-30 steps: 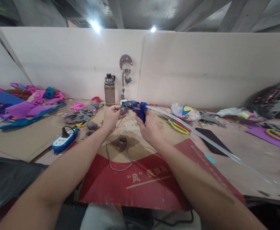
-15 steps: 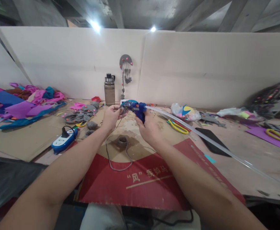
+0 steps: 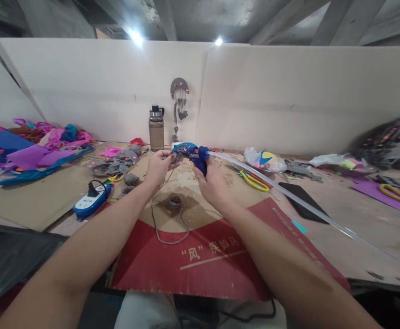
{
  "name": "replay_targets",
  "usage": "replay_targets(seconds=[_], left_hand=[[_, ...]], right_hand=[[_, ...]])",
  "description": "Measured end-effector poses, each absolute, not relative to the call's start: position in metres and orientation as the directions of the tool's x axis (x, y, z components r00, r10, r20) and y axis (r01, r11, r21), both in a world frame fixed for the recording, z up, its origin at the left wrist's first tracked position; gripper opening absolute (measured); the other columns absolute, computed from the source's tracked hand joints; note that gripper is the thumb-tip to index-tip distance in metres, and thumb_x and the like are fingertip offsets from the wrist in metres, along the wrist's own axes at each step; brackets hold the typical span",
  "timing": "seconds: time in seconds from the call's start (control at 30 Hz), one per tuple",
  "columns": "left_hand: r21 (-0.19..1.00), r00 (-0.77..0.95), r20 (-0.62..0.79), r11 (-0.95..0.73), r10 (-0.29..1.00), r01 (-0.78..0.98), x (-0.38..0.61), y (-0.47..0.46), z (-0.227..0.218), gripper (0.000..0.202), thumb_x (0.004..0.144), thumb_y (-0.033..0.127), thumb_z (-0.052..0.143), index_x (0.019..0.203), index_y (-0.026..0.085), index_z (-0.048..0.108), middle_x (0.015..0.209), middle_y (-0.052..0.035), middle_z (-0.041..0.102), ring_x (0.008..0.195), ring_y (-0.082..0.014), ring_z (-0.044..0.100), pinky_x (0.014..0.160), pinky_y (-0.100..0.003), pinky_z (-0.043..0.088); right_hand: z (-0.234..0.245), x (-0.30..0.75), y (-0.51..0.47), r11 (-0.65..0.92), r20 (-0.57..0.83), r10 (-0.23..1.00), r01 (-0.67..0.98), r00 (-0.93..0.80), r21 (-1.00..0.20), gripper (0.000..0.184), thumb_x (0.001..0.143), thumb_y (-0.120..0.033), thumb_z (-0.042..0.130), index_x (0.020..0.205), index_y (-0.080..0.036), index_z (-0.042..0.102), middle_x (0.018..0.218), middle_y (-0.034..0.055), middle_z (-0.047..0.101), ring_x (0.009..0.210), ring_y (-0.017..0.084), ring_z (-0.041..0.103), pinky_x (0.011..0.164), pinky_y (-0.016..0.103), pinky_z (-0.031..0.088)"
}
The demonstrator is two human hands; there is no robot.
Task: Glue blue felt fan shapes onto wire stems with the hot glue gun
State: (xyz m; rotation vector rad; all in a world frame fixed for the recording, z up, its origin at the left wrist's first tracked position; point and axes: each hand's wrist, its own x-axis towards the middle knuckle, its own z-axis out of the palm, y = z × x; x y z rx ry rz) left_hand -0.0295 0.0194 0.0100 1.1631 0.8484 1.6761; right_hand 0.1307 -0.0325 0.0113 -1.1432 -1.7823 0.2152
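My right hand (image 3: 214, 182) is wrapped round the handle of a blue glue gun (image 3: 200, 157). A long clear glue stick (image 3: 275, 183) runs out of its back toward the lower right. The gun's nozzle end meets a small grey piece (image 3: 174, 158) pinched in my left hand (image 3: 159, 167); its exact shape is too small to make out. From my left fingers a grey cord (image 3: 155, 224) hangs down and loops on the red and tan cardboard (image 3: 213, 274). A small coil of the same cord (image 3: 174, 202) lies on the cardboard below my hands.
A water bottle (image 3: 156, 130) stands by the white partition, where a grey crescent ornament (image 3: 179, 87) hangs. Left are a power strip (image 3: 92, 201), grey felt pieces (image 3: 109, 165) and coloured felt (image 3: 31, 151). Right lie yellow-handled scissors (image 3: 254, 182) and a black phone-like slab (image 3: 302, 201).
Almost nothing differs. Both hands keep their places, with the glue gun still held against the grey piece.
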Motion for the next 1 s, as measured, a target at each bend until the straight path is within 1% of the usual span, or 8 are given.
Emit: replay_targets(seconds=[0.17,0.37,0.57,0.73,0.87,1.0], left_hand=[[0.890,-0.159,0.323,-0.357,0.933,-0.285,-0.0298,0.0189,0.0104,0.017,0.071,0.018,0.068,0.073,0.013,0.052,0.064,-0.0014,0.062,0.067,-0.0149,0.067,0.077,-0.037,0.055],[0.888,-0.165,0.335,-0.369,0.928,-0.275,-0.0339,0.0210,0.0097,0.019,0.070,0.020,0.068,0.074,0.013,0.052,0.070,-0.0039,0.064,0.068,-0.0156,0.068,0.075,-0.036,0.056],[0.876,-0.154,0.362,-0.391,0.920,-0.281,-0.0359,0.0236,0.0077,0.019,0.069,0.020,0.068,0.075,0.014,0.051,0.069,-0.0027,0.063,0.066,-0.0153,0.067,0.072,-0.034,0.056],[0.877,-0.162,0.362,-0.395,0.918,-0.273,-0.0367,0.0219,0.0096,0.019,0.069,0.022,0.069,0.074,0.014,0.052,0.068,-0.0015,0.062,0.064,-0.0129,0.066,0.073,-0.032,0.056],[0.877,-0.167,0.366,-0.399,0.916,-0.269,-0.0373,0.0217,0.0101,0.017,0.070,0.021,0.069,0.073,0.014,0.053,0.069,-0.0022,0.063,0.065,-0.0130,0.065,0.073,-0.033,0.056],[0.874,-0.167,0.372,-0.405,0.913,-0.270,-0.0377,0.0218,0.0102,0.016,0.071,0.022,0.068,0.074,0.013,0.055,0.072,-0.0043,0.064,0.068,-0.0152,0.067,0.073,-0.034,0.056]], right_hand=[[0.0109,0.1306,-0.0316,0.552,0.636,0.767,0.592,-0.085,-0.587,0.038,0.083,-0.029,0.044,0.120,-0.017,0.046,0.107,0.0154,0.060,0.100,0.030,0.057,0.086,0.048,0.043],[0.0082,0.1320,-0.0283,0.573,0.655,0.752,0.571,-0.081,-0.587,0.040,0.083,-0.029,0.044,0.122,-0.019,0.045,0.104,0.0135,0.061,0.104,0.030,0.056,0.088,0.048,0.043],[0.0099,0.1326,-0.0301,0.555,0.637,0.767,0.585,-0.083,-0.592,0.040,0.084,-0.028,0.044,0.122,-0.018,0.046,0.102,0.0147,0.061,0.107,0.031,0.055,0.089,0.049,0.043],[0.0080,0.1336,-0.0280,0.576,0.665,0.743,0.577,-0.075,-0.579,0.039,0.083,-0.028,0.045,0.122,-0.020,0.046,0.103,0.0132,0.061,0.107,0.031,0.054,0.090,0.050,0.042],[0.0077,0.1337,-0.0275,0.567,0.655,0.751,0.589,-0.083,-0.576,0.040,0.084,-0.028,0.044,0.122,-0.017,0.045,0.108,0.0150,0.059,0.108,0.032,0.054,0.090,0.050,0.042],[0.0091,0.1333,-0.0288,0.556,0.648,0.757,0.600,-0.081,-0.575,0.040,0.084,-0.028,0.043,0.122,-0.015,0.045,0.108,0.0162,0.059,0.109,0.032,0.053,0.091,0.049,0.042]])
